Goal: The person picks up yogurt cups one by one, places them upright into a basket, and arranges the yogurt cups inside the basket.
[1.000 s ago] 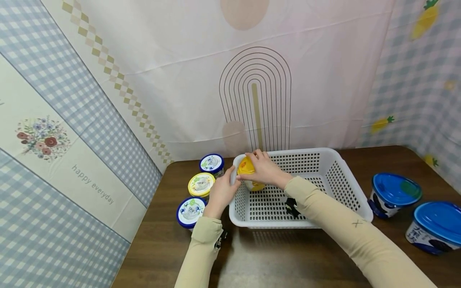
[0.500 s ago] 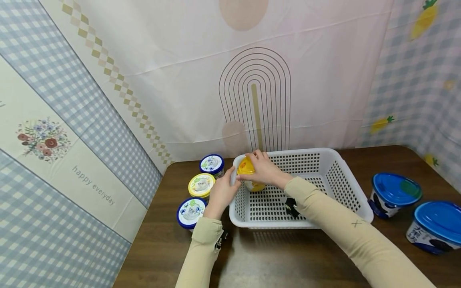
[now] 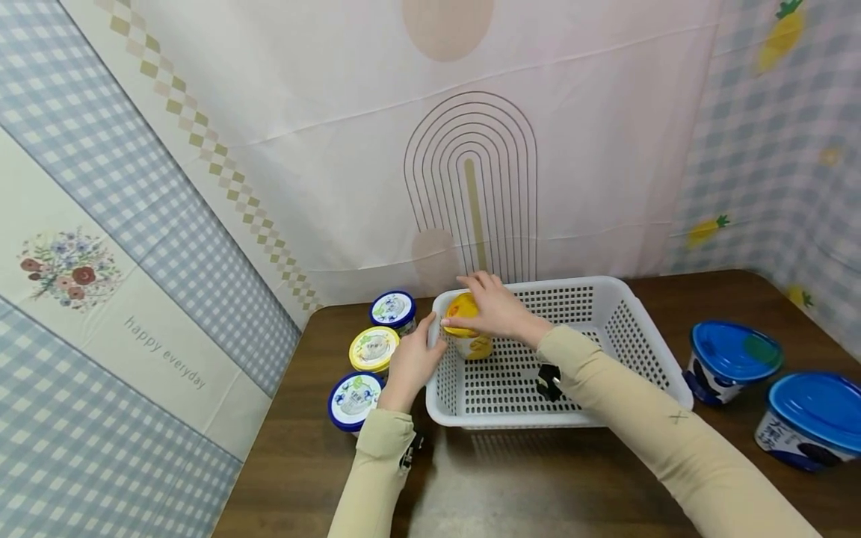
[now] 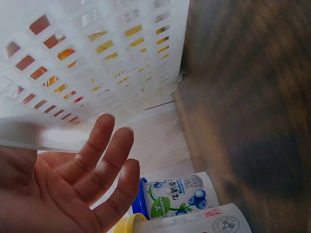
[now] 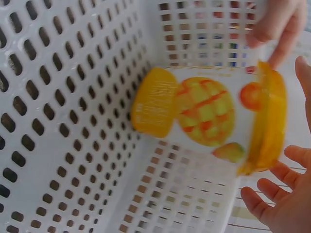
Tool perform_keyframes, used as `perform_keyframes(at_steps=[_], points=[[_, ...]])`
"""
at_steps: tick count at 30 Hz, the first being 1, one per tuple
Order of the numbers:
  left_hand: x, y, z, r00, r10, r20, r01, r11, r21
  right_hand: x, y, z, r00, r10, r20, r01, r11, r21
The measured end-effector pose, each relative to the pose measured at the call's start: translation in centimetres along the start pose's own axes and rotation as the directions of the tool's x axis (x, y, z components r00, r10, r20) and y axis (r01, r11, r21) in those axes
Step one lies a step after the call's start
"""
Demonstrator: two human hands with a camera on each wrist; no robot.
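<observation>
A cup with a yellow lid and mango pictures (image 5: 206,111) stands in the left back corner of a white perforated plastic basket (image 3: 646,317). My right hand (image 3: 501,310) is over the cup, its fingers spread loosely about the yellow lid (image 5: 272,121); in the right wrist view the nearer fingers are apart from it. With my left hand (image 3: 410,366) I hold the basket's left rim, thumb over the edge and fingers outside. The left wrist view shows those fingers (image 4: 121,150) under the rim, by the basket wall (image 4: 73,53).
Left of the basket stand a blue-lidded cup (image 3: 393,308), a yellow-lidded cup (image 3: 374,347) and another blue-lidded cup (image 3: 354,400). Two larger blue-lidded tubs (image 3: 736,351) are to the right on the brown wooden table (image 3: 498,486). A patterned cloth (image 3: 323,149) hangs behind.
My right hand's fingers have loosened and lifted off the yellow lid, leaving more of the cup showing. The left hand stays at the basket rim. The head view has shifted slightly.
</observation>
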State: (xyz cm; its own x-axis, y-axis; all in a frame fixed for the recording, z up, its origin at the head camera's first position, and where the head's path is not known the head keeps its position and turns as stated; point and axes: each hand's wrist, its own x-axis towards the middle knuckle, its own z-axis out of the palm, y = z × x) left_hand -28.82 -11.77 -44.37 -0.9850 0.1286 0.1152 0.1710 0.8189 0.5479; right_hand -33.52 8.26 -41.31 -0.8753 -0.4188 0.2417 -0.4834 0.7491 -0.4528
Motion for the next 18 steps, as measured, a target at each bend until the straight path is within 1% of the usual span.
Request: perform_keyframes(at_steps=[4,8,11,13,18], points=[[-0.1,0.0,0.1,1.0,0.0,-0.001,0.0,1.0,-0.003,-0.7,-0.5,-1.6,0.999,0.011,-0.046,-0.008,0.998,0.067],[-0.2,-0.1,0.1,1.0,-0.012,0.001,0.012,1.0,-0.026,-1.6,-1.0,-3.3,0.995,0.028,-0.093,-0.014,0.989,0.149],[-0.2,-0.1,0.1,1.0,-0.022,0.002,0.022,0.999,-0.04,-2.4,-1.1,-4.3,0.992,0.033,-0.124,-0.01,0.983,0.182],[-0.2,-0.1,0.0,1.0,-0.022,-0.002,0.022,0.999,-0.039,-2.9,-1.0,-4.9,0.989,0.035,-0.141,-0.006,0.979,0.203],[-0.2,0.0,0.0,1.0,-0.011,-0.001,0.011,0.999,-0.038,-4.7,-0.4,-6.2,0.983,0.069,-0.171,-0.024,0.967,0.253]])
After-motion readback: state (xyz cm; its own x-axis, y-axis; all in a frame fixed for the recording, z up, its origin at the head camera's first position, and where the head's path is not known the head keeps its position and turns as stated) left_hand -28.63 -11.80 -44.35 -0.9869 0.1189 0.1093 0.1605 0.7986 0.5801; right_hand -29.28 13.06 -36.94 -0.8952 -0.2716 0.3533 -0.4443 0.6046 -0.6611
